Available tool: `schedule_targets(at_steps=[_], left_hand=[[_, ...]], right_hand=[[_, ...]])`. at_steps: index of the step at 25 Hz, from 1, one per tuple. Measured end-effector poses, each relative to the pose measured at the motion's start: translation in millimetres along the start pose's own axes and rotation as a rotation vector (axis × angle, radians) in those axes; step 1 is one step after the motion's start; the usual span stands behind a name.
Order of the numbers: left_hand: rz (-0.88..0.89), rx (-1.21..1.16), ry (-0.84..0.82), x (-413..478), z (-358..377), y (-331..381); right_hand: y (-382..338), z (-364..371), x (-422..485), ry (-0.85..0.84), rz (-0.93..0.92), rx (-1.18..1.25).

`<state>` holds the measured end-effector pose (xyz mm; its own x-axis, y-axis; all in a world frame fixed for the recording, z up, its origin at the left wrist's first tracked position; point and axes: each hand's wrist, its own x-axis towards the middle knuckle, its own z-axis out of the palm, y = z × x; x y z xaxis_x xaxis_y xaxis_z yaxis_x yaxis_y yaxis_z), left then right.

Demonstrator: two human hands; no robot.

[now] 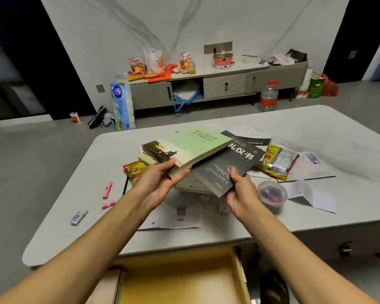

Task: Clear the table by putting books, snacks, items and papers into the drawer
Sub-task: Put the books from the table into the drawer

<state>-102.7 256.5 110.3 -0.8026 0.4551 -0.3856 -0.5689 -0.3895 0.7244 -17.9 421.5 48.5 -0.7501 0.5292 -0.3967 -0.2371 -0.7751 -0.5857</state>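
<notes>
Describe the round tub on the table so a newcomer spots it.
On the white table, look right of the right hand. The round tub stands there among papers. It is the only clear, round thing, with dark contents, unlike the flat snack packet behind it.

both bare arms reaching in from the near edge, left hand (160, 179) thumb on top, fingers under, gripping green book (193, 147), right hand (242, 193) just right of it, thumb on black book (226, 170), fingers curled beneath
</notes>
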Motion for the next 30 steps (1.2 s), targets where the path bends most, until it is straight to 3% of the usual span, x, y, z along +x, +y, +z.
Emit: schedule_targets(at_steps=[4,7,16,20,25,30], left_hand=[[0.072,0.159,0.053,-41,-43,-13],[0.025,0.24,0.046,-55,-61,-16],[0.092,0.405,0.058,-46,-82,-17],[0.183,0.296,0.108,-41,-110,16],[0.117,0.71,-0.087,-46,-149,32],[0.299,0.554,0.11,-49,-204,23]], right_hand=[[53,17,-27,-0.088,0.053,0.08],[80,16,-37,-0.168,0.007,0.075],[81,23,-19,-0.187,-0.099,-0.256],[66,17,-23,-0.371,-0.121,-0.487],[74,37,-43,-0.654,-0.106,-0.716],[114,62,-53,-0.814,-0.116,-0.892]])
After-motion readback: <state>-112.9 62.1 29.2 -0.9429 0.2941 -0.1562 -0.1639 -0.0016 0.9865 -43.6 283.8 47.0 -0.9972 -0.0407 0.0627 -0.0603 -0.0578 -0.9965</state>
